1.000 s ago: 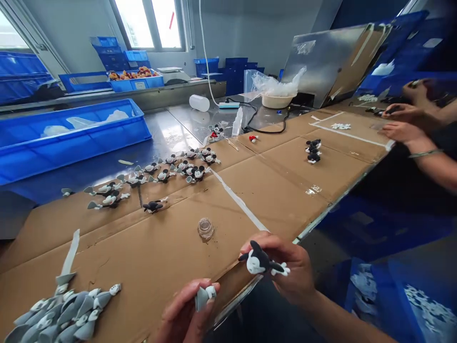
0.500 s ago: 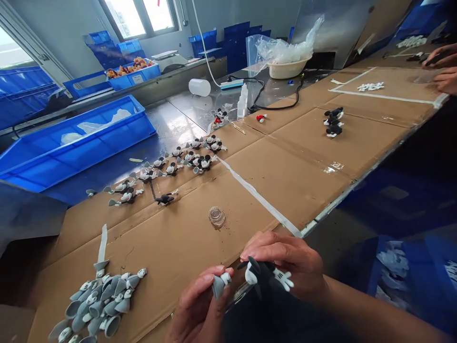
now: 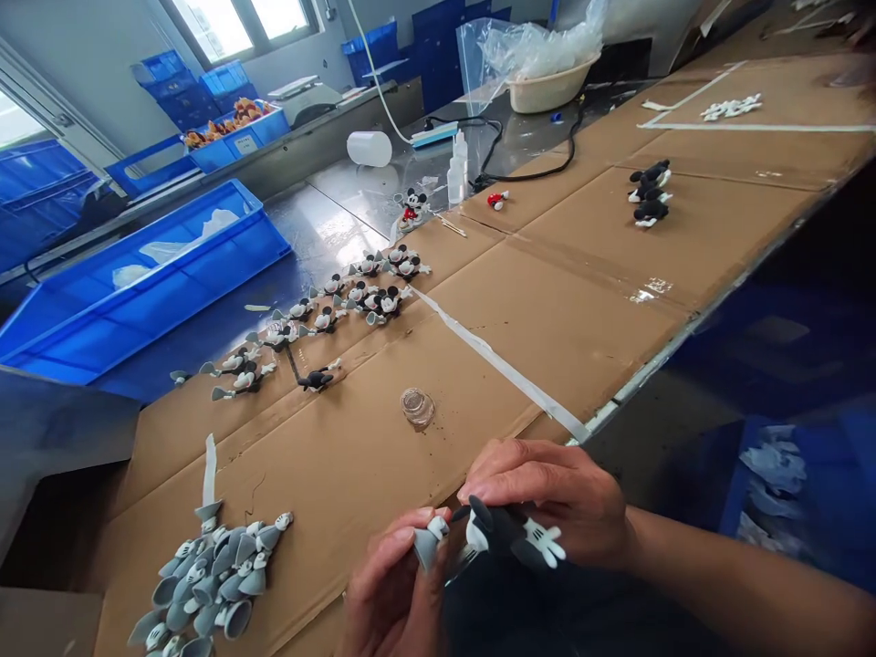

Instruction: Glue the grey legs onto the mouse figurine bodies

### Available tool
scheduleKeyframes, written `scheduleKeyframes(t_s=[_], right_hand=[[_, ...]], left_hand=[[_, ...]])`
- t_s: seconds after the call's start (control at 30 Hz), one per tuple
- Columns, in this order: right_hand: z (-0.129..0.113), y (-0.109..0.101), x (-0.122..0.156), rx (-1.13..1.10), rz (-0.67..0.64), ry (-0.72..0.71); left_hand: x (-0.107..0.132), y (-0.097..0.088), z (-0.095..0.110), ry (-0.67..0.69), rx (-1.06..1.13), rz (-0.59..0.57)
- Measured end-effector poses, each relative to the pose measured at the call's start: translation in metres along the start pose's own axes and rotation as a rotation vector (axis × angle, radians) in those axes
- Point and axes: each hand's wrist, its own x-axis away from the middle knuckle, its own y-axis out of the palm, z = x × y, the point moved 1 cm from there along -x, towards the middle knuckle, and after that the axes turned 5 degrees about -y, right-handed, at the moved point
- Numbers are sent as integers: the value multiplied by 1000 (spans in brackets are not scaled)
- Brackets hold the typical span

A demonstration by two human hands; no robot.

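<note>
Near the front edge of the cardboard, my left hand pinches a small grey cone-shaped part with a white gloved hand. Beside it, my right hand grips a black mouse figure with round ears, a white face and a spread white glove. The two pieces are held close together; whether they touch I cannot tell. To the left lies a pile of grey cone parts with white hands. Further back, several mouse figures lie in rows, and one dark figure lies apart from them.
A clear round disc lies mid-board, left of a white tape strip. Several black parts and white pieces are at the right. Behind are a painted mouse figure, white bottles, a black cable and a blue bin.
My left hand has brought the grey part slightly right, nearer the mouse figure's face. Both pieces remain held. The camera view has shifted and tilted a little.
</note>
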Motion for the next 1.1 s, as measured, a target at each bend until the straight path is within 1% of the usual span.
scheduleKeyframes(t_s=[0.27, 0.37, 0.53, 0.67, 0.87, 0.97, 1.1], right_hand=[[-2, -2, -2, 16, -37, 0], [-1, -2, -2, 15, -52, 11], [0, 0, -2, 22, -36, 18], [0, 0, -1, 3, -44, 18], [0, -2, -1, -4, -40, 27], [1, -2, -1, -31, -20, 70], [3, -3, 0, -58, -22, 84]], left_hand=[[1, -1, 1, 55, -19, -48], [1, -2, 0, 49, -24, -35], [1, -4, -3, 63, 8, -54], [3, -6, -4, 65, -15, -51], [3, -1, 0, 46, -7, -20], [1, 1, 2, 59, -13, -10], [1, 1, 2, 62, -14, -32]])
